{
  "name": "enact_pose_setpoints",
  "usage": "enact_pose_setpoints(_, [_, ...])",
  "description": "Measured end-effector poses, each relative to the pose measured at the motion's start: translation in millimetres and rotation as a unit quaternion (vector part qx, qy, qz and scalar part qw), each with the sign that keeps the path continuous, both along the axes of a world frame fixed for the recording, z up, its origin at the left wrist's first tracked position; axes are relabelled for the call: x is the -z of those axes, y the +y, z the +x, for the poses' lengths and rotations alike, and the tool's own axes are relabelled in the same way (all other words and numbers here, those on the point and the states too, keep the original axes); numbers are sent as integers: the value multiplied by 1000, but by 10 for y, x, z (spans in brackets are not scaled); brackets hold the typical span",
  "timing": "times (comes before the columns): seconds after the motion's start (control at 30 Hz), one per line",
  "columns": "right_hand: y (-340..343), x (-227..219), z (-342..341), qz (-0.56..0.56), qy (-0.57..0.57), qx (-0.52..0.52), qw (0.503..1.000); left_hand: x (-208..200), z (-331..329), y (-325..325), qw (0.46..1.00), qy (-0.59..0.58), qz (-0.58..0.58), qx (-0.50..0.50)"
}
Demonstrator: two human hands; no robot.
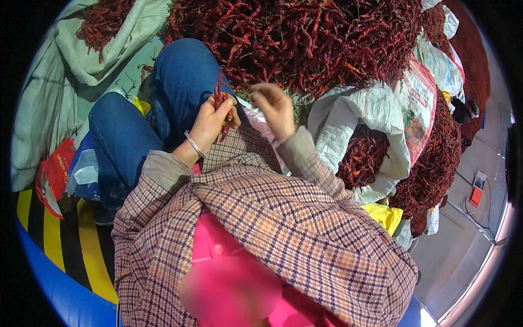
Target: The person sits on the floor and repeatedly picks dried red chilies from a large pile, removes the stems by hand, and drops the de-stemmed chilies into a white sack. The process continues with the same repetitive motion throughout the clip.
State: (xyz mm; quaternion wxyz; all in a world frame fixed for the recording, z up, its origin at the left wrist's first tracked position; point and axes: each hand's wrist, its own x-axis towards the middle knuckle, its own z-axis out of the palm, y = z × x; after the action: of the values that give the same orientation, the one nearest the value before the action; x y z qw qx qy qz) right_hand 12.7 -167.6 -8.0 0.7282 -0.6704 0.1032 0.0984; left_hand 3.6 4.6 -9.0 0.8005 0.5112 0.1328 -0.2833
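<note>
White woven sack (376, 111) holds dried red chillies (362, 155).

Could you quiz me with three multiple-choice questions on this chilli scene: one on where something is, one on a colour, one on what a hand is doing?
1. Where is the open white sack of chillies?
A. to the person's right
B. on the lap
C. behind the left knee

2. What colour are the trousers?
A. green
B. blue
C. black

3. What is the left hand doing?
A. resting flat
B. holding dried red chillies
C. gripping a knife

Answers: 1 A, it lies at the right side. 2 B, both knees are blue. 3 B, chillies stick out of its grip.
</note>
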Motion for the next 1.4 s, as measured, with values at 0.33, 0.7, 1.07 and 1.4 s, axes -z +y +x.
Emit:
enact_pose_setpoints(0.33, [-558, 1201, 888, -554, -90, -88, 823, -132, 27, 63, 999, 21, 20, 32])
enact_pose_setpoints(0.7, [-639, -40, 173, 45, 122, -74, 989, -117, 31, -125, 987, -102, 74, 98])
enact_pose_setpoints(1.07, [-345, 52, 208, -430, -190, -142, 871, -351, -93, -168, 969, -105, -40, 222])
enact_pose_setpoints(1.4, [-380, 1146, 645, -636, -56, -267, 722, -190, 21, 39, 994, 79, -68, 25])
